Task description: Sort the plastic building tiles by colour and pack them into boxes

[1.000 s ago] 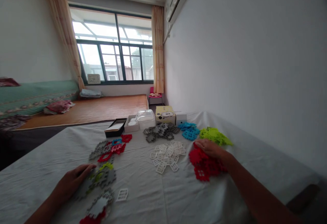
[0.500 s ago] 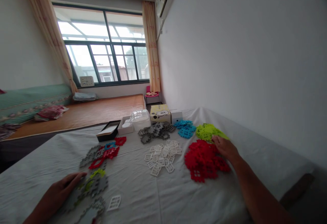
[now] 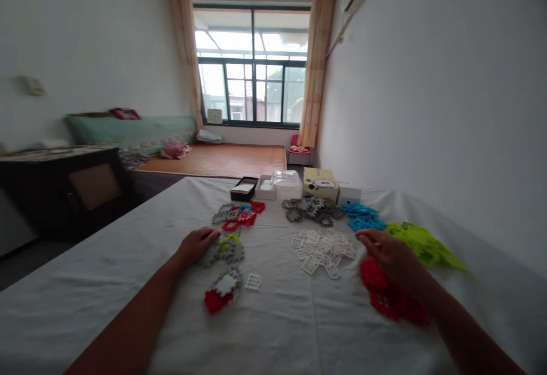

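My left hand (image 3: 199, 245) rests at the left edge of a cluster of grey and lime-green interlocking plastic pieces (image 3: 231, 244), its fingers stretched out together. My right hand (image 3: 387, 255) hovers over the pile of red interlocking pieces (image 3: 395, 301), between the white window-shaped pieces (image 3: 322, 249) and the lime-green pile (image 3: 421, 244). Its fingers are drawn together in a pinch, slightly blurred; whatever they hold, if anything, cannot be made out. Beyond its fingertips lies the blue pile (image 3: 363, 217). Nearer me are a red and grey group (image 3: 220, 298) and a single white window piece (image 3: 253, 281).
A grey pile (image 3: 314, 208) lies at the table's far side. Behind it stand a clear plastic box (image 3: 287, 184), a yellow box (image 3: 320, 184), a small white box (image 3: 349, 195) and a black tray (image 3: 243, 195). Red, blue and grey pieces (image 3: 239, 215) lie left of centre.
My right hand has left the lime-green pile and moved left over the red pile's edge. The view has swung left, so everything appears further right. My left hand stays by the grey and green pieces.
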Tool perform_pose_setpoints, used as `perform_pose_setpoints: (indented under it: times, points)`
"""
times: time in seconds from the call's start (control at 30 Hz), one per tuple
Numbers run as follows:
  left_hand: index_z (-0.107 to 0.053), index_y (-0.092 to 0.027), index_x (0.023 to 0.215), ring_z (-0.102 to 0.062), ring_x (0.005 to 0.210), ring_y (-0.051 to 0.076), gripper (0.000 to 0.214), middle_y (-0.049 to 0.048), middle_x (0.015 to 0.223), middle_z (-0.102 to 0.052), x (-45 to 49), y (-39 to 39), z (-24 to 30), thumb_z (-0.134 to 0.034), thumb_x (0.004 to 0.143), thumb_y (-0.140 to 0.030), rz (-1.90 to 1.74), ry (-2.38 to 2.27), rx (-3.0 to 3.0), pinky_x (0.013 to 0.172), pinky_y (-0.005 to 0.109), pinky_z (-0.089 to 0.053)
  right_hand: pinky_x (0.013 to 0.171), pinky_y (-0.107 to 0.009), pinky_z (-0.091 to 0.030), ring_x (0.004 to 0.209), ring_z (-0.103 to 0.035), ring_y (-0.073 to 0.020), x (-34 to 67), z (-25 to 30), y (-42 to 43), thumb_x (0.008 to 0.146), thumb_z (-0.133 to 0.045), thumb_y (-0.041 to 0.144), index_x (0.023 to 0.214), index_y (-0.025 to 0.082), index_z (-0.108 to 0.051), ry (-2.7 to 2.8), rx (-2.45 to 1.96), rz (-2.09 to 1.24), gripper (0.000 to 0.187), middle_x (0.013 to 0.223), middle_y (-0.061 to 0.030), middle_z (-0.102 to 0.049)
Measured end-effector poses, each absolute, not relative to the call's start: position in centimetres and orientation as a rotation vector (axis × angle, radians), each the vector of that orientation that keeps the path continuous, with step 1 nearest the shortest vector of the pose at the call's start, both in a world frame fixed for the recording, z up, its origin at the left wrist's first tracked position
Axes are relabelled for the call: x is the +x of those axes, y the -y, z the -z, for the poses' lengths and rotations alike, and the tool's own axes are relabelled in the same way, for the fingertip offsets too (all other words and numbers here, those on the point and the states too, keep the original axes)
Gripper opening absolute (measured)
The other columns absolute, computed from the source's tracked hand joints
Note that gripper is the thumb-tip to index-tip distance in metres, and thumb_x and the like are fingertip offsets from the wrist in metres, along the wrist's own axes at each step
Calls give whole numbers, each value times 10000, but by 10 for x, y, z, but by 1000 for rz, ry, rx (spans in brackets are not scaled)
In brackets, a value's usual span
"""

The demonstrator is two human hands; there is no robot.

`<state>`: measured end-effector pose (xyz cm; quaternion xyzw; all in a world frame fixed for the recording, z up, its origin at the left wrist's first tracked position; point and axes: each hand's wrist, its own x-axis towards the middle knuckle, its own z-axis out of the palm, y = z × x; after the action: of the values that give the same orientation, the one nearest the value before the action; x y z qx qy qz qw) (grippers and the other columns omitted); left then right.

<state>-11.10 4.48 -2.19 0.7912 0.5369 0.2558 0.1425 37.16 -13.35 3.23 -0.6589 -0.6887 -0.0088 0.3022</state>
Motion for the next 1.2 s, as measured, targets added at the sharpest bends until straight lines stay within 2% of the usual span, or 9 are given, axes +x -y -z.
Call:
perform_pose_setpoints:
  times: [0.17,0.3,0.4,0.6,0.73,0.83,0.9,1.1,1.2]
  points:
    - [-714,-192,914,-623,874,205,470,49,935,-714,-111,-41,26,-384,809,-509,-793,-1520,2268,751,240,-448,702,-253,-468,744,-615,-134,234,-37,104,865,-454,350,980,233,-623,2331,-1305,-489,236,932,-33,-661]
    - [-712,-189,927,-609,903,195,447,39,969,-711,-113,-42,31,-405,804,-490,-815,-1519,2206,792,233,-442,725,-262,-454,734,-605,-133,173,-12,78,780,-596,361,1052,230,-606,2477,-1267,-557,303,1016,-52,-624]
    - [-713,-187,922,-615,865,185,431,34,959,-713,-114,-45,33,-412,813,-475,-816,-1495,2207,787,234,-440,740,-271,-441,801,-588,-156,159,7,72,723,-653,333,1010,225,-608,2512,-1256,-508,310,1019,-55,-609]
    - [-717,-198,924,-614,788,170,421,16,900,-718,-115,-52,34,-422,816,-478,-797,-1492,2203,731,220,-436,614,-221,-415,664,-558,-124,175,14,67,792,-552,312,823,210,-570,2348,-1229,-560,107,736,15,-623]
    - [-718,-195,919,-607,771,165,422,16,882,-714,-114,-52,34,-421,819,-478,-794,-1500,2207,692,214,-425,612,-251,-419,615,-556,-144,223,8,43,879,-395,413,777,210,-603,2173,-1494,-268,308,667,-14,-624]
    - [-715,-186,917,-603,766,165,423,20,868,-712,-113,-50,33,-424,818,-475,-796,-1529,2212,669,216,-413,720,-335,-441,838,-574,-233,247,9,29,849,-449,402,878,215,-644,2119,-1657,106,272,894,-88,-657]
    - [-716,-179,901,-598,752,165,422,20,853,-711,-112,-49,33,-425,818,-473,-796,-1550,2211,659,218,-407,822,-391,-437,1000,-528,-269,241,13,31,839,-478,381,1009,214,-630,2108,-1574,186,282,1065,-110,-620]
    - [-716,-180,903,-600,780,166,409,25,871,-712,-110,-48,33,-429,825,-460,-800,-1544,2225,671,219,-407,928,-409,-433,1122,-486,-228,151,22,78,859,-502,296,1237,285,-503,2423,-991,-246,377,1240,-58,-560]
    - [-714,-184,921,-603,814,171,405,32,900,-711,-110,-48,34,-430,826,-456,-811,-1541,2233,690,219,-410,925,-440,-431,1139,-474,-251,128,22,90,833,-558,270,1203,293,-532,2531,-904,-295,372,1249,-44,-565]
